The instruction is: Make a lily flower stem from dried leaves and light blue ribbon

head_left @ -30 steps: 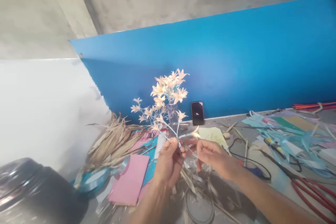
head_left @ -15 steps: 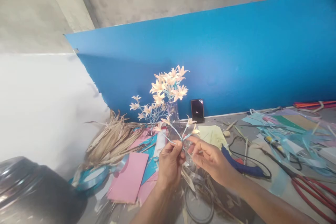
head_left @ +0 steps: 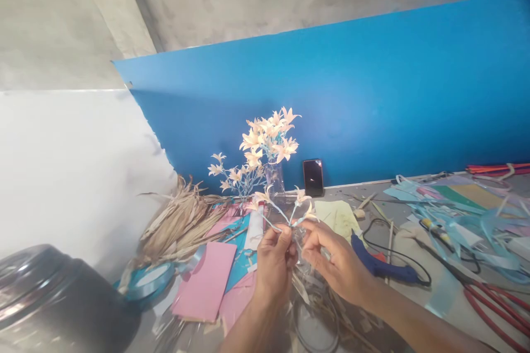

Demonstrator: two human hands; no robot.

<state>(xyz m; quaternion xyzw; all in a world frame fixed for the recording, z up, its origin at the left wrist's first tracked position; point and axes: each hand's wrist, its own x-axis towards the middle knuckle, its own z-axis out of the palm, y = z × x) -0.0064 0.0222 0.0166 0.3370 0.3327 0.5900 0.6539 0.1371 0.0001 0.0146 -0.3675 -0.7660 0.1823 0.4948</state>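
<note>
Between finger and thumb, my left hand (head_left: 276, 256) grips the joined stems of an artificial flower sprig (head_left: 291, 215). Pale peach flowers top its light-blue wrapped branches, which spread upward. My right hand (head_left: 331, 251) has its fingers curled in at the sprig's right side, with the index finger against the join of the branches. The lower stem is mostly hidden by my hands. Behind them stands a clear vase (head_left: 275, 176) with a fuller bunch of similar flowers (head_left: 271, 135), and more flower sprigs (head_left: 238, 176) are to its left.
A phone (head_left: 313, 177) leans on the blue board (head_left: 372, 94). Dried husks (head_left: 178, 220), pink paper (head_left: 206, 281) and blue ribbon rolls (head_left: 151, 282) lie left. At right are a blue glue gun (head_left: 385, 265), its cable, and ribbon scraps (head_left: 472, 231). A dark rounded container (head_left: 62, 298) fills the lower left.
The view has shifted slightly, so the scene sits a little lower and further right. My hands still hold the sprig in nearly the same pose.
</note>
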